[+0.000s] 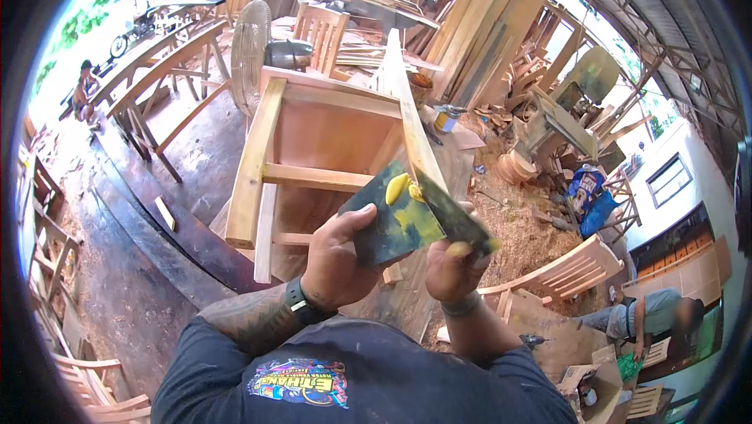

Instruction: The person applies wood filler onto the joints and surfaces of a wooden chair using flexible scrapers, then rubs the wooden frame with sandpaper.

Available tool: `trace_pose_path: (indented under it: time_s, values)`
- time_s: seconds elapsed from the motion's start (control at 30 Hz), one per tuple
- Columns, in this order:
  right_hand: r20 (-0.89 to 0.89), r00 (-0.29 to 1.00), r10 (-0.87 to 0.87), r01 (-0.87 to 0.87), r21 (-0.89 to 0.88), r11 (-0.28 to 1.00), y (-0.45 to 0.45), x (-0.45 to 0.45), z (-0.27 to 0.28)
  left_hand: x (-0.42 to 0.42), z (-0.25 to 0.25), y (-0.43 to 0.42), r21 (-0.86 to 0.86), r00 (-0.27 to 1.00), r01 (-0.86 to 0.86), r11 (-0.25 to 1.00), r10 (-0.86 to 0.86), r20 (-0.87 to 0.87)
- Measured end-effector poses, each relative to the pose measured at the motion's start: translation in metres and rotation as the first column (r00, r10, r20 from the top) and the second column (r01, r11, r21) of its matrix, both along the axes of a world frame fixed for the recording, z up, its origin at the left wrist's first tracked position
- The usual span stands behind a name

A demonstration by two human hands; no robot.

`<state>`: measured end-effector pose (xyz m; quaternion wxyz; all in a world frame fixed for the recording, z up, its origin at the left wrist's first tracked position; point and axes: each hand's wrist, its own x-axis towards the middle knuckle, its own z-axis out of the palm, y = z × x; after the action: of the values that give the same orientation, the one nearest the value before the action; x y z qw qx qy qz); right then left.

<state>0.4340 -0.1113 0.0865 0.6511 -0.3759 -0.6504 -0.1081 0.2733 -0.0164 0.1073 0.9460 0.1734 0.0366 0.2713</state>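
Note:
My left hand (338,255) grips the left edge of a dark flat board (384,224) smeared with yellow-green paste. A bright yellow blob (397,189) lies near its upper edge. My right hand (454,267) holds a second dark flat piece (457,224), which meets the board along its right side. A smaller yellow lump (416,192) sits where the two pieces meet at the top. Just beyond my hands stands a wooden chair-like frame (313,177) with a reddish panel and a long pale rail (415,126).
A standing fan (251,56) is behind the frame at left, with a can (447,118) at its right. Wooden trestles (168,71) stand at left. A slatted chair back (572,271) is at right, near a bending person (658,316). Another person (83,93) sits far left.

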Motion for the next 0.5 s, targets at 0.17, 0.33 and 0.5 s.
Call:
trace_pose_path:
  time_s: [0.17, 0.33, 0.5]
  values:
    - [0.363, 0.918, -0.159, 0.212, -0.111, 0.971, -0.015, 0.019, 0.015, -0.002, -0.003, 0.011, 0.103, 0.986, -0.132, 0.986, 0.142, -0.087]
    - [0.401, 0.880, -0.254, 0.404, -0.349, 0.846, -0.033, 0.038, 0.027, -0.021, 0.000, 0.025, 0.308, 0.919, -0.219, 0.926, 0.301, -0.253]
    - [0.767, 0.635, -0.088, 0.438, -0.264, 0.859, -0.027, 0.049, 0.105, -0.023, -0.001, 0.037, 0.596, 0.832, -0.036, 0.802, 0.355, -0.427]
